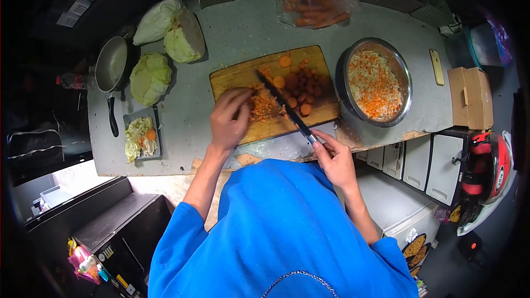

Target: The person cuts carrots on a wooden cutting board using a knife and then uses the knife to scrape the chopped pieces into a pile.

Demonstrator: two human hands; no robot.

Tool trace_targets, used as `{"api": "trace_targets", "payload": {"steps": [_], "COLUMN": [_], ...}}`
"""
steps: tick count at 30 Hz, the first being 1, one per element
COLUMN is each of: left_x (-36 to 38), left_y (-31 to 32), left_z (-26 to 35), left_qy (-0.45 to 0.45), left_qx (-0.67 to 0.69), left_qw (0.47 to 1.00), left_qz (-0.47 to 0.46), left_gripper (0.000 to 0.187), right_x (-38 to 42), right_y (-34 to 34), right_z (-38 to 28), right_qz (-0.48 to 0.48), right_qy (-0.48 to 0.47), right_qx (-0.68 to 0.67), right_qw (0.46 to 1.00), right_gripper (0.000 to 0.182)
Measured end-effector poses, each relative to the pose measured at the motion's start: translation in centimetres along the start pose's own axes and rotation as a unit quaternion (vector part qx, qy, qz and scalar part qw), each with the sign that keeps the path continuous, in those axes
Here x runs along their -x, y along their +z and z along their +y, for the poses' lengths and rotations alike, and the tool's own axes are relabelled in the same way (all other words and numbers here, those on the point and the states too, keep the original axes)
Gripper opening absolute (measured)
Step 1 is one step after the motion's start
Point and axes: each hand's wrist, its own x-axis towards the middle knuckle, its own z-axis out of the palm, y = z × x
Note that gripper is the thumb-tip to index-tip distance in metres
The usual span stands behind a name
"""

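Note:
My right hand is closed around the handle of a black-bladed knife, whose blade slants up and left over the wooden cutting board. Beside the chopped carrot, at the board's left edge, is my left hand. Its fingers are bent and slightly blurred, so whether they hold anything is unclear. Carrot slices lie in a heap on the board's right part, beyond the blade. A metal bowl right of the board holds chopped carrot mixed with pale chopped pieces.
Cabbages stand at the back left, near a pan. A small tray with cabbage scraps sits at the front left. Behind the board lies a plastic bag of carrots. A phone and cardboard box are at the right.

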Motion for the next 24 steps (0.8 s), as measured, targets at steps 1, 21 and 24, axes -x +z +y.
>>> {"api": "trace_targets", "payload": {"steps": [1,21,24], "left_x": [-0.2,2.3,1.4], "left_y": [0.8,2.1,1.2], "left_z": [0.3,0.5,-1.3], "left_qy": [0.037,0.096,0.041], "left_qx": [-0.006,-0.148,-0.125], "left_qw": [0.999,0.976,0.99], "left_qz": [-0.034,-0.127,-0.046], "left_gripper": [0.024,0.018,0.017], "right_x": [0.1,0.0,0.8], "right_y": [-0.2,0.1,0.4], "right_z": [-0.6,-1.1,-4.3], "right_qz": [-0.012,0.033,0.016], "right_qy": [0.096,0.148,0.067], "right_qx": [-0.075,-0.022,0.085], "right_qw": [0.992,0.988,0.994], "right_gripper": [0.037,0.036,0.036]}}
